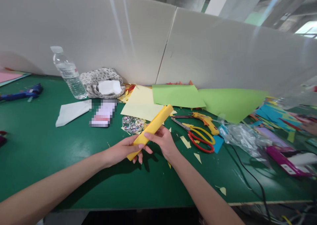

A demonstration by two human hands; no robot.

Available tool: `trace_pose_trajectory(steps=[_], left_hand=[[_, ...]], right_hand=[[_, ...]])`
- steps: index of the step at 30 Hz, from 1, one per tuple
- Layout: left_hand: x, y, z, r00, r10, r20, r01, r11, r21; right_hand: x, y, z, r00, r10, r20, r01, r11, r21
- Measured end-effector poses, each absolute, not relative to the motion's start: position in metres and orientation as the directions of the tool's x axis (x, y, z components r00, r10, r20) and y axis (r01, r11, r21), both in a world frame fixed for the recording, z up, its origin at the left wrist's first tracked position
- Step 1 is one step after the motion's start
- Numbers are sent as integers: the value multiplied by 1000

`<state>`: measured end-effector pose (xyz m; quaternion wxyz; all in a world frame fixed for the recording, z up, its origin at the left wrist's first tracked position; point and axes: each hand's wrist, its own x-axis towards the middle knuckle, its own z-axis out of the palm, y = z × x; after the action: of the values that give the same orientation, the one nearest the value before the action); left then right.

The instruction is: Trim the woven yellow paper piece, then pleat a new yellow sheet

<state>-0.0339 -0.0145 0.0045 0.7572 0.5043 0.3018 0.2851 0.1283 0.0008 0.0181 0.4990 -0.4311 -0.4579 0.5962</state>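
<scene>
Both my hands hold a rolled tube of yellow paper (pixel 155 125) above the green table (pixel 44 145). My left hand (pixel 123 149) wraps round its lower end, fingers closed. My right hand (pixel 162 139) pinches the tube near its middle, thumb on top. The tube slants up and to the right, its open end near pale yellow sheets (pixel 141 102).
Scissors with yellow and red handles (pixel 198 135) and a yellow glue gun (pixel 206 121) lie right of my hands. Green sheets (pixel 178 95), a tray of googly eyes (pixel 132 124), a water bottle (pixel 68 73), a blue glue gun (pixel 23 93) and paper scraps surround them. White partition boards stand behind.
</scene>
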Motion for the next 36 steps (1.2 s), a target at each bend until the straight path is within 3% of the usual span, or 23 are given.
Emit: trace_pose_trajectory(steps=[26, 31, 36], left_hand=[[-29, -15, 3, 623, 775, -109, -21, 155, 988], [-26, -17, 0, 585, 805, -94, -112, 195, 974], [-23, -19, -1, 492, 866, -94, -22, 121, 992]], right_hand=[[130, 2, 13, -75, 996, -43, -141, -54, -989], [128, 0, 12, -74, 997, -11, -143, -22, -989], [125, -1, 11, -61, 998, 6, -149, -3, -989]])
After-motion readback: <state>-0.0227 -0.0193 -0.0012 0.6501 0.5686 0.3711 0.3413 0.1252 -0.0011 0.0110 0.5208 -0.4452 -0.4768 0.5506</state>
